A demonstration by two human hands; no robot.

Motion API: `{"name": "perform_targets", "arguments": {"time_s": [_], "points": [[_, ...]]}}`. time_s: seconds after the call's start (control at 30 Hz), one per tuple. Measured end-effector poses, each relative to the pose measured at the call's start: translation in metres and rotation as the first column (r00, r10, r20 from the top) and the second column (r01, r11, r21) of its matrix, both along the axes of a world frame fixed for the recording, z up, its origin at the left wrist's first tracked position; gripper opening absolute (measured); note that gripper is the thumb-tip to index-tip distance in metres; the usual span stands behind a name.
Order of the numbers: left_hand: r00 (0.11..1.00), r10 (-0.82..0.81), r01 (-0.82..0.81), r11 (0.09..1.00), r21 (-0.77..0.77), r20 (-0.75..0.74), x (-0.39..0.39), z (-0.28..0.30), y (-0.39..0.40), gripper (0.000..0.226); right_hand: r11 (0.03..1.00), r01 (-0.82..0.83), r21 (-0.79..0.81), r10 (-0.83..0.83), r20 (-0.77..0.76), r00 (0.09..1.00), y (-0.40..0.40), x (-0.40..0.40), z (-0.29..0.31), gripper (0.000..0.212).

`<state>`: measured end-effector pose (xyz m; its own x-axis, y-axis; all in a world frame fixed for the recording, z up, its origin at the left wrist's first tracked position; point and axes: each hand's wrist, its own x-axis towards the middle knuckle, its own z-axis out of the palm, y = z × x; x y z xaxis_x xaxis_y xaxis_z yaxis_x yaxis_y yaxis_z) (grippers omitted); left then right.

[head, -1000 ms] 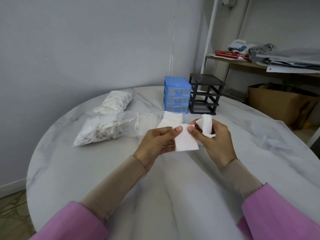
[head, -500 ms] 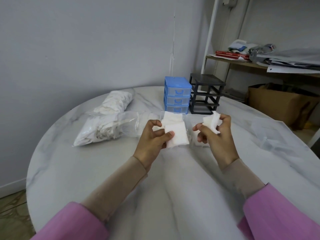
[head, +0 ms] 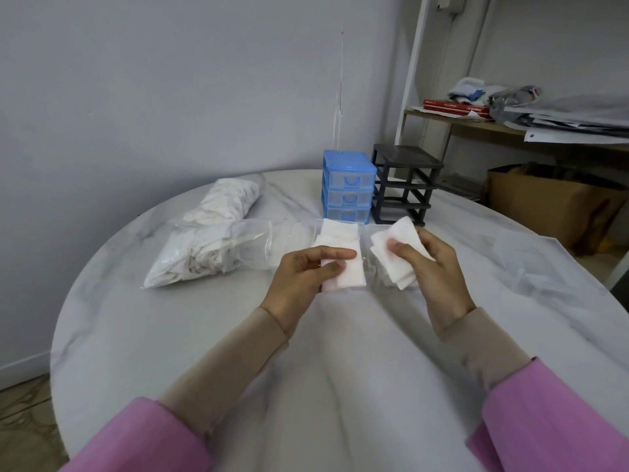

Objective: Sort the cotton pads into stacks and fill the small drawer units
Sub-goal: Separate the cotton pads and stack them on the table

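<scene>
since the earlier frame the right hand point(head: 439, 267) has drawn nearer, pinching several square white cotton pads point(head: 394, 257); left hand point(head: 303, 277) pinches one white pad point(head: 343, 275), possibly more.

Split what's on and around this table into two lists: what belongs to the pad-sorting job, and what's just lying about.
Job:
- left hand pinching a cotton pad
- right hand holding several pads
- blue drawer unit
- black drawer frame
- bagged pads

Lying about:
- cardboard box
- red books
- shelf papers
</scene>
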<state>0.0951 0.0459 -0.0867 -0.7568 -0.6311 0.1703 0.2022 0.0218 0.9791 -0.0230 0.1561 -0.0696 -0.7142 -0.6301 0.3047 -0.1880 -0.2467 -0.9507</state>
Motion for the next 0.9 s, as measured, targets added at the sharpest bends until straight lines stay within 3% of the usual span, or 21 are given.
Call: {"name": "perform_targets", "arguments": {"time_s": [0.2,0.37,0.43,0.67,0.8,0.9], "points": [[0.998,0.055,-0.058,0.993,-0.101,-0.031,0.001,-0.001,-0.001,0.027,0.995,-0.088,-0.055,0.092,0.074,0.993,-0.002,-0.001,-0.001,0.014],[1.000,0.007,-0.007,1.000,0.006,-0.019,-0.001,-0.001,0.003,0.040,0.992,-0.123,-0.020,0.124,0.117,0.985,-0.004,0.000,-0.004,0.026],[1.000,0.005,-0.006,0.999,0.052,0.007,-0.002,-0.002,0.003,0.043,0.989,-0.150,-0.001,0.149,0.097,0.984,-0.006,0.000,-0.007,0.026],[0.992,-0.104,0.100,0.993,0.065,0.065,-0.001,-0.001,0.007,0.021,0.989,-0.139,0.045,0.141,-0.052,0.989,-0.008,-0.003,-0.013,0.007],[0.997,-0.060,0.052,0.983,0.176,0.045,-0.004,0.002,0.007,0.023,0.993,-0.093,0.072,0.099,-0.097,0.990,-0.008,-0.003,-0.013,0.014],[0.996,-0.079,0.071,0.982,0.177,0.040,-0.003,0.002,0.008,0.025,0.995,-0.061,0.085,0.071,-0.119,0.990,-0.008,-0.002,-0.013,0.024]]}}
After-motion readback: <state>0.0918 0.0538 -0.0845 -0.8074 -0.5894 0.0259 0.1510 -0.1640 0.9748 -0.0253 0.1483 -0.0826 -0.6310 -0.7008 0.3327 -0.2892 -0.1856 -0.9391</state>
